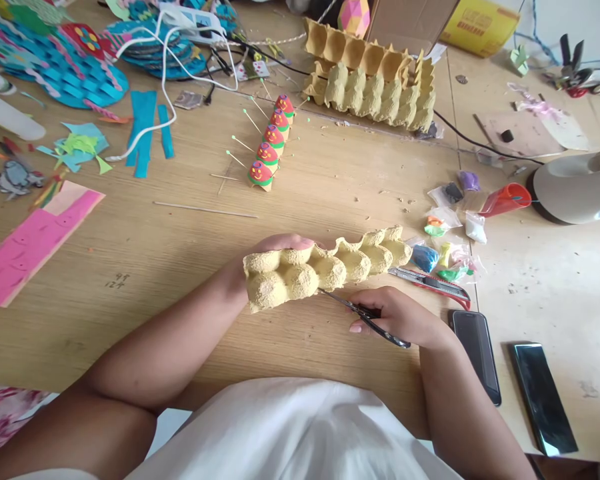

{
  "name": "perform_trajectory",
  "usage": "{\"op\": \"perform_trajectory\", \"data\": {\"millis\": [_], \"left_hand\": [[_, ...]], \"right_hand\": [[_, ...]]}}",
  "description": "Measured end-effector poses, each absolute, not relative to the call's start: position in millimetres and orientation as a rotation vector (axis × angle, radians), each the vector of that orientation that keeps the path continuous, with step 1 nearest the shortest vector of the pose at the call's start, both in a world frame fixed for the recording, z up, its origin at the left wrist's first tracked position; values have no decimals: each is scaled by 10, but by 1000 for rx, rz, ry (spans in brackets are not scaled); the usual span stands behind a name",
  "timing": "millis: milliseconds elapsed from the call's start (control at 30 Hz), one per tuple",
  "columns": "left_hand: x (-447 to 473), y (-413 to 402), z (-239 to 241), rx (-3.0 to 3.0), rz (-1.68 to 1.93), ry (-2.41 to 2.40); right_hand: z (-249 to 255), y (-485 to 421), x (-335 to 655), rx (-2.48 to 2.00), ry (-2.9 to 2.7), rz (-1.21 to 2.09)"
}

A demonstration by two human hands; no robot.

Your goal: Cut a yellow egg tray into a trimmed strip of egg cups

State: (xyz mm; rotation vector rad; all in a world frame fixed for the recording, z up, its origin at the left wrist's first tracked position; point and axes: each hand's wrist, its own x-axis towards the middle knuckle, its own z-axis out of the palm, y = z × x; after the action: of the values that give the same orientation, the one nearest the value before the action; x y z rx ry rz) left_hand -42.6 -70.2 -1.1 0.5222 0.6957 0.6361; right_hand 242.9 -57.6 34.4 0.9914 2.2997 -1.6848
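Observation:
A strip of pale yellow egg carton (300,281) with two rows of cups is held above the table, bottoms of the cups upward. My left hand (285,243) grips it from the far side, its fingers mostly hidden behind the carton. My right hand (395,313) is closed round the handles of black scissors (363,311). Their blades meet the carton's near edge between two cups, and the tips are hidden there. A red-handled utility knife (435,285) lies just beyond my right hand.
Several painted caterpillar heads (267,153) with pin feelers stand mid-table. More egg cartons (375,93) lie at the back. Two phones (475,353) are at the right near edge, with bagged clay (425,257) beyond. Pink paper (35,243) and a white cable (165,80) lie left.

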Motion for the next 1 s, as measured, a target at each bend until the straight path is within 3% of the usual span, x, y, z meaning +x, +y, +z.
{"op": "perform_trajectory", "data": {"millis": [567, 867, 1000], "left_hand": [[-416, -693, 1, 387, 713, 708], [-388, -651, -45, 410, 845, 550], [-309, -643, -17, 508, 995, 616]], "right_hand": [[294, -607, 2402, 1071, 2370, -1729], [257, -597, 2542, 1015, 2075, -2379], [243, -618, 2511, 1197, 2136, -2476]]}}
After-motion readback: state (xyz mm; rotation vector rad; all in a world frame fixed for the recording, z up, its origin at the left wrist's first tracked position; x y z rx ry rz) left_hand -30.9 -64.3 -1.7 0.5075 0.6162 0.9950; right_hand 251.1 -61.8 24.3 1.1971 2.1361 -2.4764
